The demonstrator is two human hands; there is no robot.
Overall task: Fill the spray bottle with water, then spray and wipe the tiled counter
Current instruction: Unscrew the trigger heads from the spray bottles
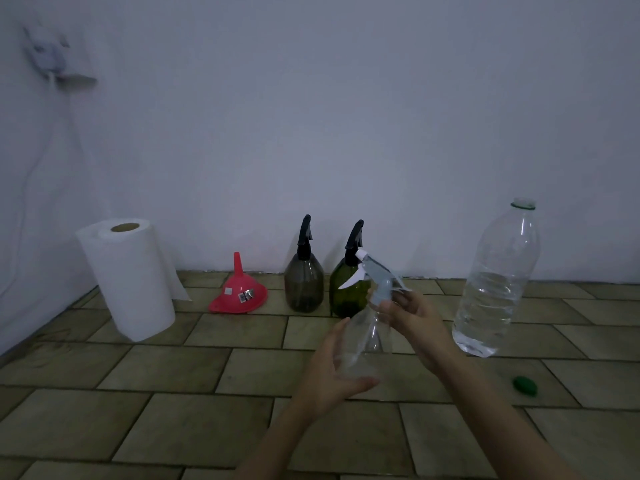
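Both hands on clear spray bottle: left hand cups base, right hand fingers pinch neck; bottle looks empty, filling, spraying & wiping left

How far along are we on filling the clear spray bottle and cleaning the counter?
Early. Done: the water bottle stands uncapped, its green cap lying on the tiled counter. In hand: the left hand cradles the clear spray bottle while the right hand grips its sprayer collar. Left: filling, probably with the red funnel, spraying, then wiping with the paper towel roll.
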